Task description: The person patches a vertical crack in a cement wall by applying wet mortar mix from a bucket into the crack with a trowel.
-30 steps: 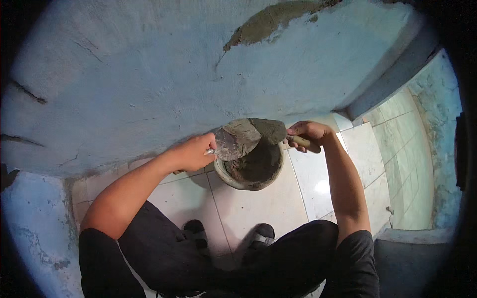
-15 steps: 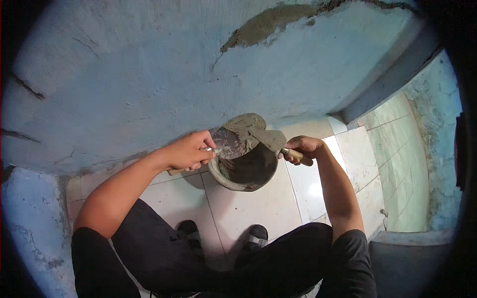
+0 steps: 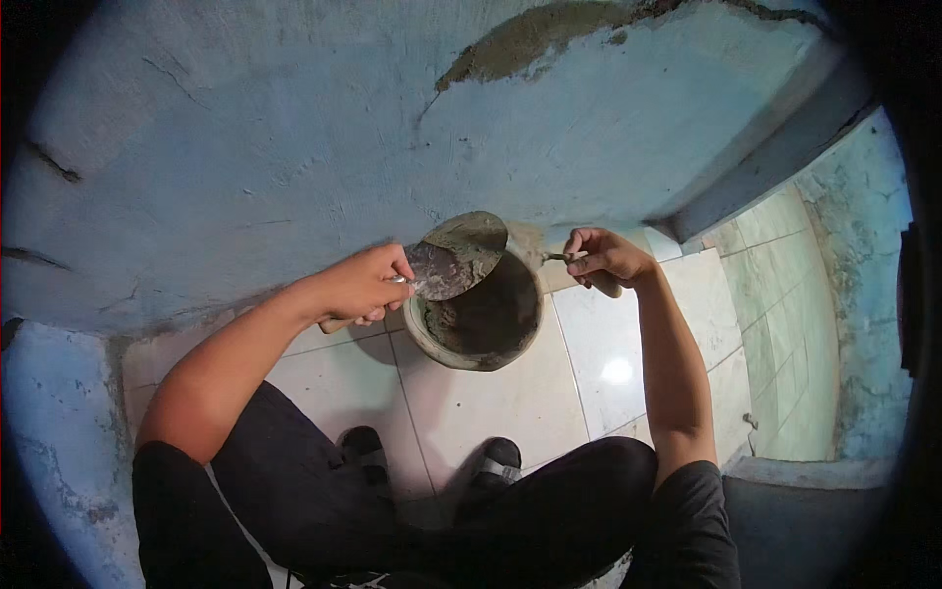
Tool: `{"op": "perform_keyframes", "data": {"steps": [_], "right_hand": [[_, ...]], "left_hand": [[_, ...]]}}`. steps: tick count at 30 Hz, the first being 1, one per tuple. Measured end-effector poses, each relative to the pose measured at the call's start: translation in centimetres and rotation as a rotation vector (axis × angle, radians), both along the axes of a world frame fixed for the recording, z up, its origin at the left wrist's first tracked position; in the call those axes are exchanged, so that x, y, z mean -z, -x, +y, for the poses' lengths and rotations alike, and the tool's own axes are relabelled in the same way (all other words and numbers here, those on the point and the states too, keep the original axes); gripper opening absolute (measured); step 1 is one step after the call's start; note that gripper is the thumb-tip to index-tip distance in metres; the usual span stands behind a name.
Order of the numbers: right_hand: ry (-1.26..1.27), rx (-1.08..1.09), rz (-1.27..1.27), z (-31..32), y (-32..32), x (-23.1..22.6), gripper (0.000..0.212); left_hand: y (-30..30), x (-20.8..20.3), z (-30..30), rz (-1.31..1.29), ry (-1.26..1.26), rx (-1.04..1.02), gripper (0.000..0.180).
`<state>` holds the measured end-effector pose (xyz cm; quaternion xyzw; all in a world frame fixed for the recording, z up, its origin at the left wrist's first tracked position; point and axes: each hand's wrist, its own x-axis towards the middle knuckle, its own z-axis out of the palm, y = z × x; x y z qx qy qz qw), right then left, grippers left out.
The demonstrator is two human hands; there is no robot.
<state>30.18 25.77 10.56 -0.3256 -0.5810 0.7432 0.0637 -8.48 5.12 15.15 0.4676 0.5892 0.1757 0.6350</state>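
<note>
My left hand (image 3: 363, 285) is closed round the wooden handle of a broad round-ended trowel (image 3: 446, 267). Wet grey mortar coats the far part of its blade, which hangs tilted over the far left rim of a round bucket (image 3: 419, 339). Inside the bucket lies grey mortar (image 3: 486, 319). On the other side, my right hand (image 3: 610, 263) grips a smaller trowel (image 3: 557, 257) by its handle, just beyond the bucket's right rim. That trowel is turned nearly edge-on, so little of its blade shows.
A blue plastered wall (image 3: 294, 157) rises ahead, with a fresh mortar patch (image 3: 535, 41) and cracks (image 3: 49, 162). Pale floor tiles (image 3: 500, 407) lie under the bucket, and my sandalled feet (image 3: 500, 456) are close to it. A low ledge (image 3: 814, 473) stands at right.
My right hand has lifted slightly and turned its trowel from flat to nearly edge-on, away from the left trowel's blade. The left trowel has shifted a little left and up in view.
</note>
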Motion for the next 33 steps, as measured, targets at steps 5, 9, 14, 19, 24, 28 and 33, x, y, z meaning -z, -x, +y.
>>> {"op": "perform_keyframes", "data": {"steps": [5, 9, 14, 19, 24, 28, 33], "right_hand": [[-0.199, -0.172, -0.267, -0.6, 1.7, -0.4, 0.022], [-0.354, -0.27, -0.632, -0.8, -0.5, -0.5, 0.015], [-0.29, -0.152, -0.505, 0.0, -1.3, -4.3, 0.017], [-0.48, -0.147, -0.51, -1.7, 3.0, -7.8, 0.018], [-0.59, -0.211, -0.55, -2.1, 5.1, -6.1, 0.018], [-0.63, -0.188, -0.558, -2.6, 5.7, -4.6, 0.018], [-0.66, -0.277, -0.524, -3.2, 7.0, -3.9, 0.019]], "left_hand": [[-0.1, 0.3, -0.4, -0.005, -0.037, 0.003, 0.027], [-0.4, -0.5, -0.5, 0.044, -0.07, -0.046, 0.027], [-0.1, 1.8, -0.8, 0.459, -0.552, 0.114, 0.026], [-0.4, 2.8, -1.1, 0.529, -0.542, 0.174, 0.026], [-0.9, 2.2, -1.3, 0.584, -0.486, 0.181, 0.027], [-0.9, 2.2, -1.0, 0.581, -0.438, 0.199, 0.027], [-0.5, 3.6, -1.0, 0.581, -0.508, 0.177, 0.027]]}}
